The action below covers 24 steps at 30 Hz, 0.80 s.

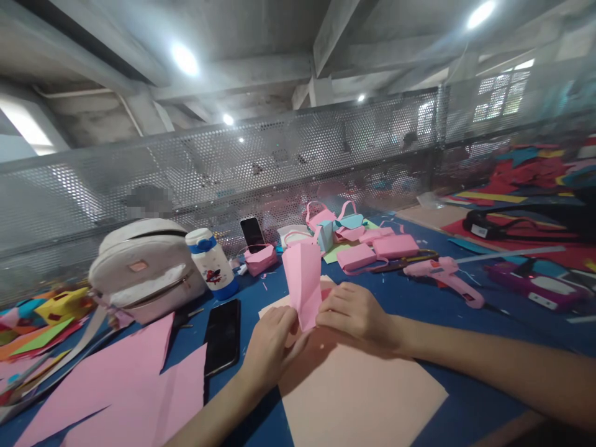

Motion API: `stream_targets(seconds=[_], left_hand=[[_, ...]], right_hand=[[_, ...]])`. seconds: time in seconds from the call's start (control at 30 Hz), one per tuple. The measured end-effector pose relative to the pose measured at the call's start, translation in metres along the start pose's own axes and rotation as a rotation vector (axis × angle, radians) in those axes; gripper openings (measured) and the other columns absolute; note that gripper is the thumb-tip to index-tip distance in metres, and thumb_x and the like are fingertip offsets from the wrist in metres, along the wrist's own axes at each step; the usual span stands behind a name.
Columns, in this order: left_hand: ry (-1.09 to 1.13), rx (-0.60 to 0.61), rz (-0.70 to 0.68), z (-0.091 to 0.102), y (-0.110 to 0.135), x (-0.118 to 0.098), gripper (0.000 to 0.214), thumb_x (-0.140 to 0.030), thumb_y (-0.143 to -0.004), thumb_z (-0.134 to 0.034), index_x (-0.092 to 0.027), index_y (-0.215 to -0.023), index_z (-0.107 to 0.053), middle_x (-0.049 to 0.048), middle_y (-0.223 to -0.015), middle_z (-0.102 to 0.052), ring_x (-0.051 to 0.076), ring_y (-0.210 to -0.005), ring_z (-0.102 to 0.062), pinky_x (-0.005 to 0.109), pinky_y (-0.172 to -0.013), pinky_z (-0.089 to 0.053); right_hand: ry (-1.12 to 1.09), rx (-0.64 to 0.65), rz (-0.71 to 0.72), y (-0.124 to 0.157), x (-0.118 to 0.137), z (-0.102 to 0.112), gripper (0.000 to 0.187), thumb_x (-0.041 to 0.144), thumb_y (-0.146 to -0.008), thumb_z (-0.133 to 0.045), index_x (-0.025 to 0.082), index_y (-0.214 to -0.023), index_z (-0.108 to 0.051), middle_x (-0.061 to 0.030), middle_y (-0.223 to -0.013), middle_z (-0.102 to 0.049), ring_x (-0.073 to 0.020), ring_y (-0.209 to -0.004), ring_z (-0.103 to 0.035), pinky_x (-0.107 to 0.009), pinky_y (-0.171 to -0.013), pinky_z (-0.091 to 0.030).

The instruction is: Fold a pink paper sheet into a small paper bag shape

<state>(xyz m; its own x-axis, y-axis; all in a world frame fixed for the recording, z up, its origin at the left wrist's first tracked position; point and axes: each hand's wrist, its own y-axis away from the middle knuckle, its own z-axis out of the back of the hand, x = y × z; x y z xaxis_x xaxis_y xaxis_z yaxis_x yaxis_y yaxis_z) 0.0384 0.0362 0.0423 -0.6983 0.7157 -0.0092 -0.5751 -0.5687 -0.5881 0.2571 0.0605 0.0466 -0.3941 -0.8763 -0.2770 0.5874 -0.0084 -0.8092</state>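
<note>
A folded piece of pink paper [302,273] stands upright between my hands, creased lengthwise and wider at its top. My left hand [272,341] pinches its lower left edge. On the other side, my right hand [351,313] grips the lower right edge with bent fingers. Beneath both hands lie light peach paper sheets [363,391] on the blue table. Just left of my left hand is a black phone [222,335]. Several small pink paper bags [395,246] sit beyond the hands, with a light blue one [327,234] among them.
Large pink sheets [121,379] cover the left front. Behind them are a white backpack [144,267] and a bottle [212,264]. A pink glue gun [447,276] and a purple device [540,288] lie right. A perforated metal screen [279,161] borders the back.
</note>
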Motion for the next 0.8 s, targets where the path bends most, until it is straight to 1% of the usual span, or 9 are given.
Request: stream_targets(seconds=[0.13, 0.23, 0.37, 0.43, 0.53, 0.6, 0.63, 0.73, 0.8], left_hand=[[0.082, 0.082, 0.076, -0.003, 0.002, -0.002, 0.023, -0.031, -0.096, -0.041, -0.021, -0.075, -0.046, 0.0017, -0.069, -0.056, 0.019, -0.064, -0.051, 0.028, -0.059, -0.036], [0.256, 0.133, 0.216, -0.004, 0.001, -0.004, 0.029, -0.037, -0.097, -0.039, -0.021, -0.075, -0.049, 0.0021, -0.07, -0.058, 0.019, -0.065, -0.053, 0.028, -0.06, -0.037], [0.619, 0.115, 0.45, -0.007, -0.004, -0.003, 0.04, -0.043, -0.099, -0.037, -0.02, -0.069, -0.052, 0.0015, -0.066, -0.058, 0.018, -0.065, -0.056, 0.028, -0.062, -0.04], [0.765, 0.101, 0.51, -0.012, -0.006, -0.001, 0.042, -0.044, -0.098, -0.04, -0.019, -0.067, -0.053, 0.0014, -0.063, -0.059, 0.017, -0.062, -0.057, 0.028, -0.062, -0.042], [0.845, 0.076, 0.544, -0.019, -0.006, 0.006, 0.034, -0.045, -0.094, -0.047, -0.019, -0.072, -0.05, -0.0001, -0.063, -0.057, 0.015, -0.057, -0.057, 0.026, -0.057, -0.044], [0.815, -0.017, 0.55, -0.02, -0.006, 0.013, 0.024, -0.042, -0.09, -0.056, -0.019, -0.089, -0.05, 0.0022, -0.081, -0.061, 0.017, -0.07, -0.062, 0.027, -0.061, -0.047], [0.766, -0.101, 0.536, -0.018, -0.007, 0.017, 0.028, -0.04, -0.087, -0.061, -0.02, -0.101, -0.049, 0.0052, -0.095, -0.061, 0.019, -0.083, -0.063, 0.029, -0.068, -0.049], [0.5, -0.344, 0.394, -0.004, -0.011, 0.031, 0.072, -0.035, -0.078, -0.074, -0.023, -0.136, -0.032, 0.0144, -0.136, -0.043, 0.027, -0.125, -0.048, 0.041, -0.098, -0.043], [0.368, -0.338, 0.294, 0.01, -0.016, 0.043, 0.091, -0.036, -0.074, -0.078, -0.025, -0.146, -0.023, 0.0161, -0.149, -0.03, 0.031, -0.138, -0.031, 0.049, -0.111, -0.029]], right_hand=[[0.007, 0.013, -0.013, 0.003, 0.0, -0.001, 0.019, 0.012, -0.096, -0.048, 0.015, -0.087, -0.064, -0.0027, -0.079, -0.07, -0.0145, -0.07, -0.058, -0.028, -0.065, -0.041], [0.01, 0.059, -0.043, 0.007, 0.0, -0.002, 0.013, 0.015, -0.094, -0.053, 0.015, -0.089, -0.065, -0.0034, -0.084, -0.072, -0.0144, -0.071, -0.061, -0.028, -0.062, -0.042], [0.006, 0.099, -0.068, 0.011, -0.003, -0.006, 0.011, 0.015, -0.094, -0.054, 0.014, -0.096, -0.065, -0.006, -0.102, -0.073, -0.0149, -0.08, -0.065, -0.027, -0.067, -0.047], [0.014, 0.099, -0.066, 0.013, -0.005, -0.007, 0.015, 0.012, -0.094, -0.051, 0.014, -0.098, -0.065, -0.0059, -0.106, -0.073, -0.0154, -0.083, -0.066, -0.028, -0.069, -0.048], [0.02, 0.076, -0.056, 0.014, -0.01, -0.009, 0.017, 0.011, -0.094, -0.05, 0.015, -0.098, -0.066, -0.0051, -0.104, -0.073, -0.016, -0.086, -0.066, -0.03, -0.073, -0.049], [0.024, 0.07, -0.036, 0.016, -0.014, -0.011, 0.016, 0.012, -0.094, -0.051, 0.016, -0.095, -0.066, -0.0046, -0.102, -0.073, -0.0158, -0.089, -0.066, -0.03, -0.076, -0.049], [0.028, 0.071, -0.015, 0.016, -0.016, -0.012, 0.015, 0.011, -0.093, -0.051, 0.016, -0.094, -0.066, -0.0043, -0.101, -0.073, -0.0154, -0.09, -0.065, -0.03, -0.076, -0.048], [0.049, 0.07, 0.072, 0.018, -0.02, -0.014, 0.019, 0.007, -0.093, -0.049, 0.016, -0.089, -0.064, -0.0035, -0.099, -0.073, -0.0143, -0.093, -0.065, -0.029, -0.076, -0.047], [0.057, 0.071, 0.134, 0.019, -0.021, -0.015, 0.017, 0.007, -0.092, -0.05, 0.016, -0.089, -0.064, -0.0032, -0.099, -0.073, -0.0146, -0.094, -0.064, -0.029, -0.076, -0.046]])
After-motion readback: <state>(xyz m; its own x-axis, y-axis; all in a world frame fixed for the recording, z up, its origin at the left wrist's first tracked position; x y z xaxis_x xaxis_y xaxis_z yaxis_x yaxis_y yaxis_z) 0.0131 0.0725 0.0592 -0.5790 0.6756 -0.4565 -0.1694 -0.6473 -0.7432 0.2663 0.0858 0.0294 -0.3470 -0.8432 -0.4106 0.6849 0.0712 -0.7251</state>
